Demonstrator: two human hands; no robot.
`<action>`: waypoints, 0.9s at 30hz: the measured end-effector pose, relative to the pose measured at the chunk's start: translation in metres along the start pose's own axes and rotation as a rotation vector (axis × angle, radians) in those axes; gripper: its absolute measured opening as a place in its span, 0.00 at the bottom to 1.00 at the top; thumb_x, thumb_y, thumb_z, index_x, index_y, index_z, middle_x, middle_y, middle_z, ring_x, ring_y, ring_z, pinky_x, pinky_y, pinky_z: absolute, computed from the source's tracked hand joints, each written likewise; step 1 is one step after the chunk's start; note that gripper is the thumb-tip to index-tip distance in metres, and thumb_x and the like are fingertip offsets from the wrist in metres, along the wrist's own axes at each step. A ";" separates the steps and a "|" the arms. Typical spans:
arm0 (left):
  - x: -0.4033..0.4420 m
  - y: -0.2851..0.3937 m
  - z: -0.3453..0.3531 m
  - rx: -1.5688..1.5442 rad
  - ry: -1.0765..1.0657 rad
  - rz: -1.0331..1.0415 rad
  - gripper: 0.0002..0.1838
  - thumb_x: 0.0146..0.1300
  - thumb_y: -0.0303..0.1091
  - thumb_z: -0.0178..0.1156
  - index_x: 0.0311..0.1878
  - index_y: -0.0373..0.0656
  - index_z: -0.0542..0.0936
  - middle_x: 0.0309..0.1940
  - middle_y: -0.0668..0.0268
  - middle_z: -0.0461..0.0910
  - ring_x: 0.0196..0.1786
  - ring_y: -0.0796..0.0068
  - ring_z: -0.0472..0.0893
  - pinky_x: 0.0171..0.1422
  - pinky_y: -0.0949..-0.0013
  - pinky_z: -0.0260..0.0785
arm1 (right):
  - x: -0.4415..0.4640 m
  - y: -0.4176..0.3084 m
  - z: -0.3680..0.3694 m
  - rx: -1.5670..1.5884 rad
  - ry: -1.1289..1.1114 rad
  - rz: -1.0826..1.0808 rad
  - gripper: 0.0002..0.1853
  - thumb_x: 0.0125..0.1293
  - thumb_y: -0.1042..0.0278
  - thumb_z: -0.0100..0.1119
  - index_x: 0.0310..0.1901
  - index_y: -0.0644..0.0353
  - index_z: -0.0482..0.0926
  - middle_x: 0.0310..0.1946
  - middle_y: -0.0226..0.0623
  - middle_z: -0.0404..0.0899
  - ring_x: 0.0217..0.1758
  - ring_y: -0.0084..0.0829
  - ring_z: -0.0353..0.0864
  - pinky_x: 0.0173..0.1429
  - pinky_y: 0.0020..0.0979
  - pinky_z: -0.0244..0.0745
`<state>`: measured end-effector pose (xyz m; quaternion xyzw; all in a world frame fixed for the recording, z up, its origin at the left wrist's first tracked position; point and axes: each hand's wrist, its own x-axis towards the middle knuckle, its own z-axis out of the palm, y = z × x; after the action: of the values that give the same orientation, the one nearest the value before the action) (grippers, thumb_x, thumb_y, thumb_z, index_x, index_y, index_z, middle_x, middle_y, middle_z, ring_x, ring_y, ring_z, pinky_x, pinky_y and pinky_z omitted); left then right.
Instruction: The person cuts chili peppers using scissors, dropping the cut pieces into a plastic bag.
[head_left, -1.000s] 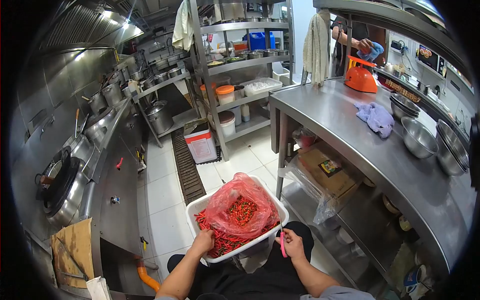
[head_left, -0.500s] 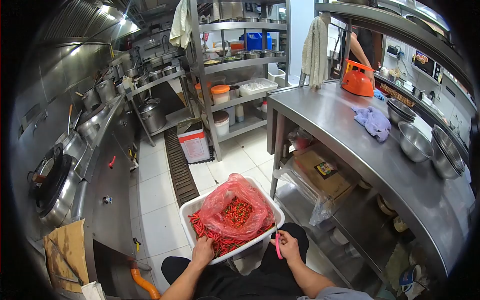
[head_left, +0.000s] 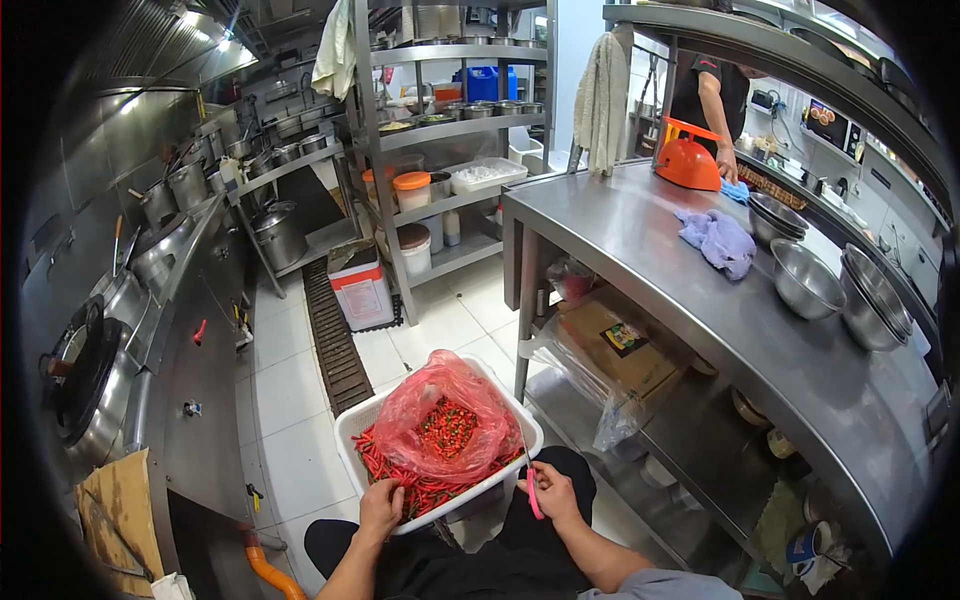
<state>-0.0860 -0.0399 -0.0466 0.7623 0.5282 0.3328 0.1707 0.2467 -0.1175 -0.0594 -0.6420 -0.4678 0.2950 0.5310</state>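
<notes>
A white plastic basket (head_left: 352,421) sits in front of my knees, holding loose red chillies (head_left: 375,462). Inside it lies an open pink plastic bag (head_left: 400,400) with small cut chilli pieces (head_left: 448,430), some green among the red. My left hand (head_left: 381,508) rests at the basket's near left edge, over the loose chillies. Its fingers are curled together, and whatever they grip is hidden. By the basket's near right corner, above my knee, my right hand (head_left: 552,490) is closed around the pink handles of scissors (head_left: 533,494); the blades point up and away along the basket's side.
A steel table (head_left: 620,215) stands to my right with metal bowls (head_left: 806,280), a purple cloth (head_left: 718,243) and an orange-red plastic object (head_left: 688,165). Behind it, a co-worker's arm (head_left: 712,105) reaches down. Stoves (head_left: 105,375) line the left; shelving (head_left: 450,220) stands ahead.
The view has turned slightly right, so the scene sits further left. More of the co-worker shows. My hands stay in about the same places at the basket.
</notes>
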 end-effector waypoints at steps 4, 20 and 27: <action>0.000 -0.002 0.005 0.010 0.047 -0.023 0.07 0.56 0.28 0.63 0.38 0.39 0.79 0.32 0.55 0.80 0.37 0.53 0.81 0.43 0.57 0.73 | 0.000 -0.001 0.000 -0.011 0.022 -0.023 0.27 0.51 0.59 0.78 0.50 0.65 0.80 0.24 0.29 0.79 0.25 0.16 0.73 0.32 0.22 0.72; 0.002 -0.002 0.005 0.043 0.185 0.136 0.09 0.54 0.25 0.63 0.38 0.37 0.77 0.43 0.53 0.77 0.43 0.51 0.79 0.46 0.57 0.73 | 0.000 -0.001 0.001 -0.069 -0.010 -0.042 0.28 0.52 0.53 0.76 0.49 0.63 0.80 0.25 0.33 0.79 0.25 0.23 0.76 0.34 0.27 0.74; -0.002 -0.004 0.009 0.063 0.082 -0.028 0.08 0.55 0.29 0.63 0.38 0.40 0.80 0.32 0.55 0.81 0.36 0.53 0.81 0.43 0.57 0.73 | -0.002 -0.010 0.003 -0.036 -0.081 -0.034 0.26 0.54 0.58 0.75 0.51 0.65 0.79 0.25 0.27 0.78 0.25 0.15 0.72 0.33 0.21 0.70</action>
<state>-0.0826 -0.0392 -0.0561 0.7454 0.5557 0.3446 0.1296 0.2401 -0.1178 -0.0508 -0.6308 -0.5050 0.3033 0.5051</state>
